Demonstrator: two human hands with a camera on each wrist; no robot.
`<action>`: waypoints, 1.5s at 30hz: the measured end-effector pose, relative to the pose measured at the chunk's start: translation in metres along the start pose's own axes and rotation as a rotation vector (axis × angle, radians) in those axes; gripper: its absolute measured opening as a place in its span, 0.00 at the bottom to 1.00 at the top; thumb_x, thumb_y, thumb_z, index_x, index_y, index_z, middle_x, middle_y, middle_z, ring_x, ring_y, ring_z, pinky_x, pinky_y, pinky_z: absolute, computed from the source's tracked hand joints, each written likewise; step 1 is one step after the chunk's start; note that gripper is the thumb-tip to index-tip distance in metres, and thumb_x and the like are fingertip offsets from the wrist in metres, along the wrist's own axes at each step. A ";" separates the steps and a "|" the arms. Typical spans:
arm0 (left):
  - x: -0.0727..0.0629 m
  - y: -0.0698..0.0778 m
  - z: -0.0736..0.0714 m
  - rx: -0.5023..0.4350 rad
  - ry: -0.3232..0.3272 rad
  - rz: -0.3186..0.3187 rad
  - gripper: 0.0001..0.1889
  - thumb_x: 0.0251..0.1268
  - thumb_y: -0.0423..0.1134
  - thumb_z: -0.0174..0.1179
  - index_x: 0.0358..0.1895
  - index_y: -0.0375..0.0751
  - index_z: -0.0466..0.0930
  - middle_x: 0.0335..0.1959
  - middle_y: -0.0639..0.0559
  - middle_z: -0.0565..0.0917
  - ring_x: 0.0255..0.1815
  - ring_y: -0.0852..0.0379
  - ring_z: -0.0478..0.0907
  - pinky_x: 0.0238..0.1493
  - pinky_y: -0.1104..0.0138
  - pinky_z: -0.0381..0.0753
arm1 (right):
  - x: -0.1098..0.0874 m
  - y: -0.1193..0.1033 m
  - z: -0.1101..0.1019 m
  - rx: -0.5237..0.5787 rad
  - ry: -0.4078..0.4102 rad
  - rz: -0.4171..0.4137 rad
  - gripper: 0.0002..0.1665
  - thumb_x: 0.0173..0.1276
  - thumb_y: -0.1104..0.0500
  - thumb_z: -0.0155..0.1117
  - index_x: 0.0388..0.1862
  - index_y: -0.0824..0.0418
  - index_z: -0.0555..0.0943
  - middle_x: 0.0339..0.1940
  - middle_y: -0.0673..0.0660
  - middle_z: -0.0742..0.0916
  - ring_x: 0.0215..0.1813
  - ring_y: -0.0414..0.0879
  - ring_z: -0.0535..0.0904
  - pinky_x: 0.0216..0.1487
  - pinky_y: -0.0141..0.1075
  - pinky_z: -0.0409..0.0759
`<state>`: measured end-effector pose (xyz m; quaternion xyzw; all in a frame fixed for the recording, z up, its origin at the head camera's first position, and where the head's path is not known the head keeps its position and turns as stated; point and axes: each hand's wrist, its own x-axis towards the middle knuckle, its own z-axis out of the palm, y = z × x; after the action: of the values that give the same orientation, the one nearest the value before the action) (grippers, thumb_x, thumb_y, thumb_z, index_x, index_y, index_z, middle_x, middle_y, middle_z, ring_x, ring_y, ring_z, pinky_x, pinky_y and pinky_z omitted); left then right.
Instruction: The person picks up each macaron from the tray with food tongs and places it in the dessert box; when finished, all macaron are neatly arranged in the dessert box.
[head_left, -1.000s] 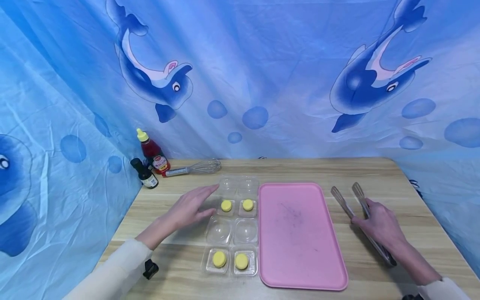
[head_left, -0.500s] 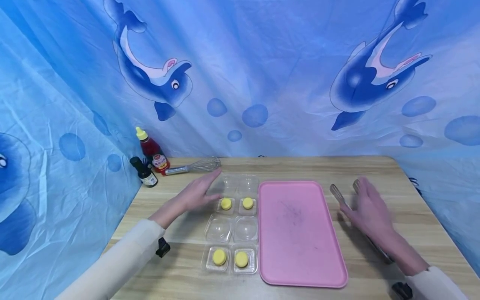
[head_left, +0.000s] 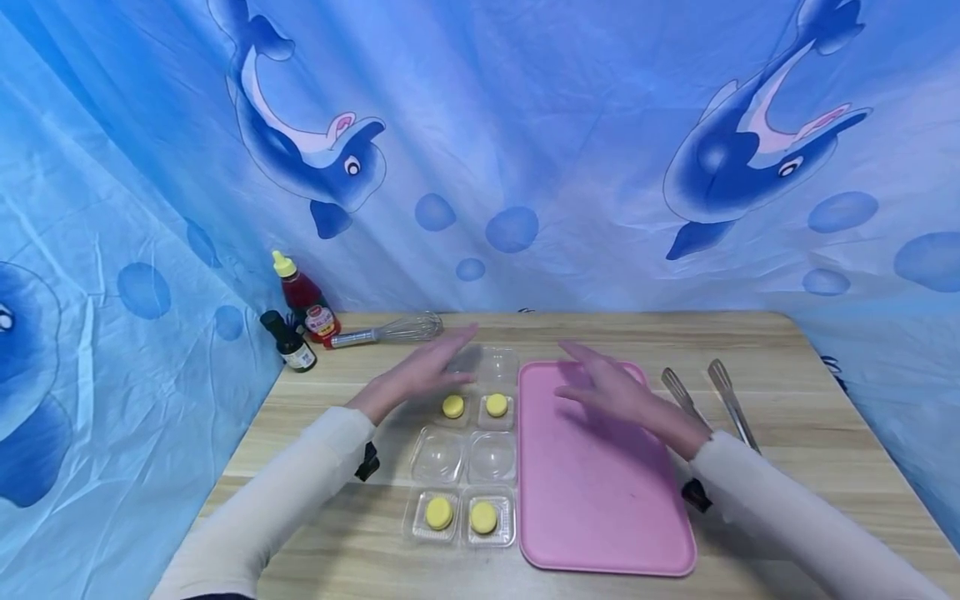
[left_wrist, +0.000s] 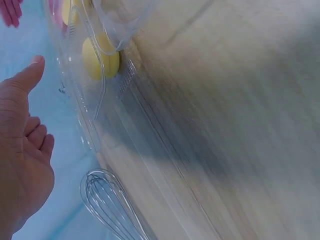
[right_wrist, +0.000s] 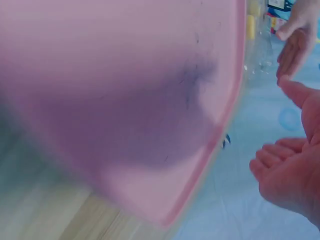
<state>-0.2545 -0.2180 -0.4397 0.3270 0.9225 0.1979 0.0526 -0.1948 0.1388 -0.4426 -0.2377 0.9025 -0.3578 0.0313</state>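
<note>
My left hand (head_left: pixel 423 371) hovers over the far-left part of the clear plastic boxes (head_left: pixel 491 458), thumb apart from its straight fingers, holding nothing. Above the far half of the pink tray (head_left: pixel 600 525) is my right hand (head_left: pixel 607 385), also empty, its fingers pointing toward the left hand. Yellow macarons (head_left: pixel 438 513) sit in the box bottoms, and the domed lids lie folded back behind them. In the left wrist view one macaron (left_wrist: pixel 100 57) shows beyond the thumb. Metal tongs (head_left: pixel 735 404) lie to the right of the tray, partly hidden by my right forearm.
A whisk (head_left: pixel 390 331) lies at the back left of the wooden table (head_left: pixel 825 467). Beside it stand a red sauce bottle with a yellow cap (head_left: pixel 307 298) and a small dark bottle (head_left: pixel 288 343). A blue dolphin-print curtain (head_left: pixel 480 150) hangs behind and at the left.
My right hand has let go of the tongs, leaving them on the table, and moved left over the tray. My left hand has moved right and a little away from me over the boxes.
</note>
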 end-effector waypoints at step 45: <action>0.029 0.008 0.011 0.107 -0.119 -0.042 0.44 0.71 0.45 0.72 0.84 0.41 0.58 0.81 0.44 0.67 0.78 0.42 0.69 0.80 0.50 0.66 | 0.088 -0.011 0.058 0.133 -0.085 0.074 0.53 0.63 0.67 0.79 0.83 0.66 0.63 0.71 0.67 0.80 0.49 0.49 0.86 0.48 0.35 0.89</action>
<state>-0.2696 -0.1906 -0.4460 0.3211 0.9337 0.1277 0.0939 -0.2546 0.0558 -0.4678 -0.2163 0.8828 -0.4051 0.0985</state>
